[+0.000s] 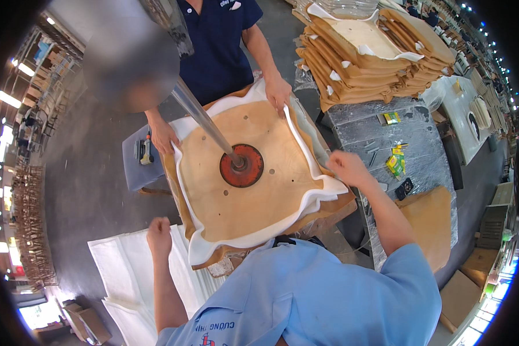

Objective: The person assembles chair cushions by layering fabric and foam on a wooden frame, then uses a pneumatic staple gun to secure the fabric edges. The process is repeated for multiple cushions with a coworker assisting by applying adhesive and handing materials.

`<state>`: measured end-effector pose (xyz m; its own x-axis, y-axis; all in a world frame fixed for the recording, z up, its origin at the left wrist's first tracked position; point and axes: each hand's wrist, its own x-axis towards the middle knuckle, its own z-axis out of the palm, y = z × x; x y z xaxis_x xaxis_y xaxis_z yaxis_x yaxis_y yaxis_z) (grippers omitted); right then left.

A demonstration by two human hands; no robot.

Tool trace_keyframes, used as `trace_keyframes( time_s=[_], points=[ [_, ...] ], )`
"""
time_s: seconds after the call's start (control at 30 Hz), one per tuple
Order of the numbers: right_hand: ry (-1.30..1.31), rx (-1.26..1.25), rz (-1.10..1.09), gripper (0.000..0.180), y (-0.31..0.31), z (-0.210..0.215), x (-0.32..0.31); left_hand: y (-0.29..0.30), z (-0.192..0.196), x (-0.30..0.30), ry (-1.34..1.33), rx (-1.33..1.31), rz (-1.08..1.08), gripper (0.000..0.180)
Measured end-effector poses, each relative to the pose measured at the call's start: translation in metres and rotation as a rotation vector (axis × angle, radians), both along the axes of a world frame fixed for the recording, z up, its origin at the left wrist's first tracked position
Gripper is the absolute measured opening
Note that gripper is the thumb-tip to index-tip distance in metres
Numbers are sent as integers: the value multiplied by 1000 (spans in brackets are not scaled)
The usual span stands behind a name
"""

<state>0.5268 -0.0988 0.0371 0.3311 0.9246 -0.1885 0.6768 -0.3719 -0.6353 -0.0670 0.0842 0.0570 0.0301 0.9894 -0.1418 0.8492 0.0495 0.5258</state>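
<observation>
In the middle lies a pale plywood panel (pixel 254 213) with several small holes. White padding (pixel 259 233) and brown covering material (pixel 343 202) stick up and fold around its edges. A metal rod (pixel 207 121) ending in a round red plate (pixel 229 170) rests on the wood. My left hand (pixel 159 233) is curled closed in the air, left of the panel's near left corner, with nothing visible in it. My right hand (pixel 349 168) is closed beside the panel's right edge, near the padding; what its fingers hold, if anything, is hidden.
Across the panel, a person in dark blue has both hands (pixel 278 95) on the padding's far corners. A stack of brown covered panels (pixel 357 75) stands far right, behind a plastic-wrapped table (pixel 352 124) with small packets. White sheets (pixel 127 259) lie lower left; a stapler-like tool (pixel 146 151) sits left.
</observation>
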Motion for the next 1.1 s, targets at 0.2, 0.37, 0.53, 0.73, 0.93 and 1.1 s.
trace_keyframes(
  time_s=[0.2, 0.37, 0.53, 0.73, 0.93, 1.1],
  points=[
    [48, 291, 197, 27, 102, -22, -69, 17, -31, 153, -347, 86, -336, 32],
    [-311, 454, 397, 58, 84, -72, -94, -16, -88, 166, 139, 376, -704, 68],
    [-310, 371, 453, 69, 55, -84, -108, -36, -85, 143, 123, 261, -766, 78],
    [-255, 324, 490, 69, 61, -78, -105, -11, -84, 155, 124, 392, -758, 77],
    [-326, 514, 338, 56, 51, -81, -100, -39, -87, 156, 42, 308, -707, 64],
    [191, 296, -83, 35, 46, -25, -101, -22, -62, 136, -271, 95, -488, 31]
  ],
)
